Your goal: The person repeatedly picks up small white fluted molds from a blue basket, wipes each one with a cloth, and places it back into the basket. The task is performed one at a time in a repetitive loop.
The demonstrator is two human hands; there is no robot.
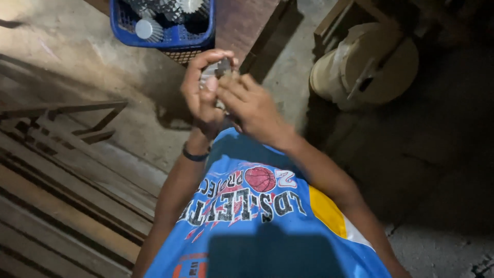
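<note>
Head view, only one we have. Hands meet in upper centre of frame, above the blue shirt point(257, 216). Left hand point(201, 92) curls around a small grey part point(222, 66), thumb and fingers closed on it. Right hand point(252, 105) comes in from the right, fingertips pinched on the same part from below. We can't tell exactly what the part is; it's mostly covered and blurred.

Our judgement: it looks like metal, small, stiff, light enough for a fingertip hold, possibly with edges, so hold it by the sides rather than the faces. Not fragile, but easy to drop.

Blue basket point(170, 36) at top of frame, near the hands, holds ribbed grey round pieces point(149, 30). Wooden slats point(67, 195) lower left. Pale round drum point(360, 67) upper right. Dark wristband point(194, 154) on left wrist.
</note>
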